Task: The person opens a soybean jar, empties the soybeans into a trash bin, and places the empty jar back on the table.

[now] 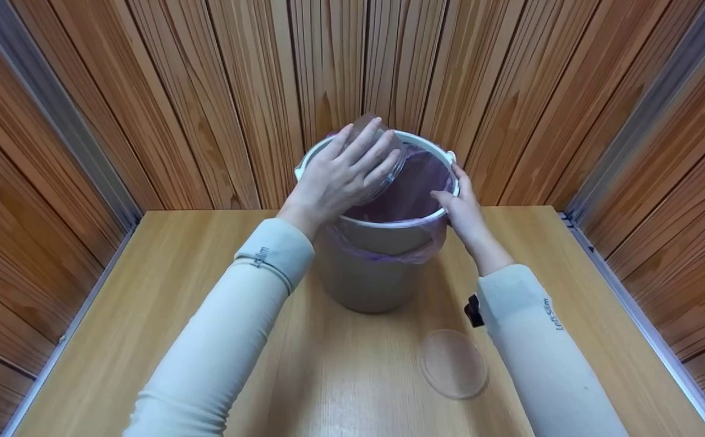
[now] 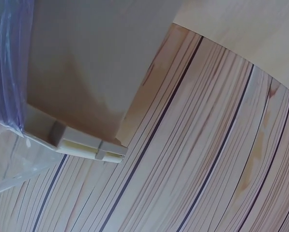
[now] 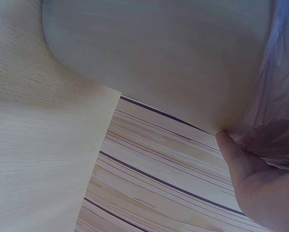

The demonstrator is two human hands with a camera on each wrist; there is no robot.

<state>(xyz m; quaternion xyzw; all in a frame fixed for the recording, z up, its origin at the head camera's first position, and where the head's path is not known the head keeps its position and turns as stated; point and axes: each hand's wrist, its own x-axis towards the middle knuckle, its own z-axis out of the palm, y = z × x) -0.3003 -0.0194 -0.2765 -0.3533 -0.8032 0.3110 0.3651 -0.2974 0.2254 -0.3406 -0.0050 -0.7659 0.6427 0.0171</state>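
A grey bin (image 1: pixel 370 285) with a pale rim stands on the table, lined with a thin purple plastic bag (image 1: pixel 413 252) folded over its rim. My left hand (image 1: pixel 346 167) holds a clear plastic container (image 1: pixel 396 169) tilted over the bin's mouth, its fingers spread across the container's side. A part of that clear container (image 2: pixel 33 162) also shows at the lower left of the left wrist view. At the bin's right side my right hand (image 1: pixel 466 206) grips the rim and bag, thumb inside. The right wrist view shows part of this hand (image 3: pixel 265 188) against the bag.
A round clear lid (image 1: pixel 454 367) lies flat on the wooden table (image 1: pixel 206 303), in front of the bin and near the right forearm. Wood-panelled walls (image 1: pixel 255 91) rise behind the bin and at both sides, with metal strips along the corners.
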